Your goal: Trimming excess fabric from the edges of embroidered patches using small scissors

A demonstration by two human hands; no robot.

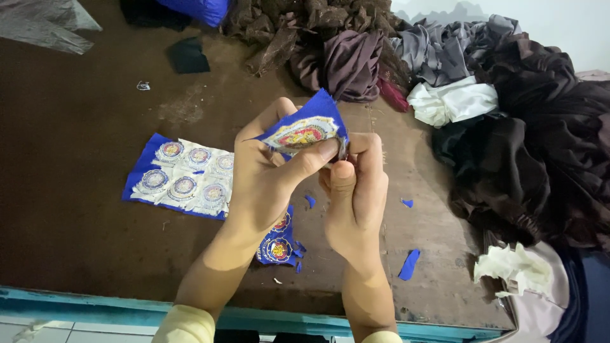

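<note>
Blue badge patch (304, 132) pinched by both hands' fingers (318, 154); badge sheet (181, 178), scraps (409, 263) and clothes (508, 127) nearby.

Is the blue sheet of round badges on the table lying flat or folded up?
Spread flat. The blue badge sheet lies open on the brown table, all its round badges showing.

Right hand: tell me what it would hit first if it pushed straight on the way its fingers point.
The right hand points up-table; past the blue patch it grips, it would likely meet the maroon cloth. Depth is unclear.
</note>
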